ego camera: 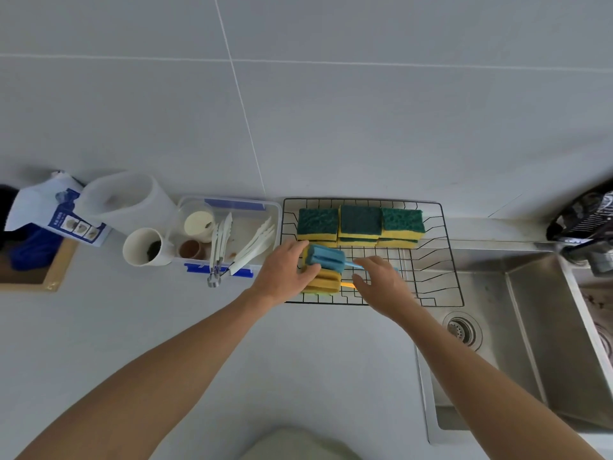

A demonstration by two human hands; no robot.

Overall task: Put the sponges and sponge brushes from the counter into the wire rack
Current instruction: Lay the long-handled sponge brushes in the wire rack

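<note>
A black wire rack [441, 247] sits on the counter beside the sink. Several green-and-yellow sponges [360, 225] are stacked along its back. At its front left lie a blue sponge brush [326, 257] on top of a yellow sponge brush [323, 282], handles pointing right. My left hand [285, 273] grips the blue brush's foam head. My right hand [381, 280] hovers over the handles with fingers spread; whether it touches them is hidden.
A clear plastic container [232, 234] with tongs, white utensils and small cups stands left of the rack. A white cup [146, 247], a white jug [126, 200] and a printed bag [53, 207] lie further left. The steel sink [517, 327] is on the right.
</note>
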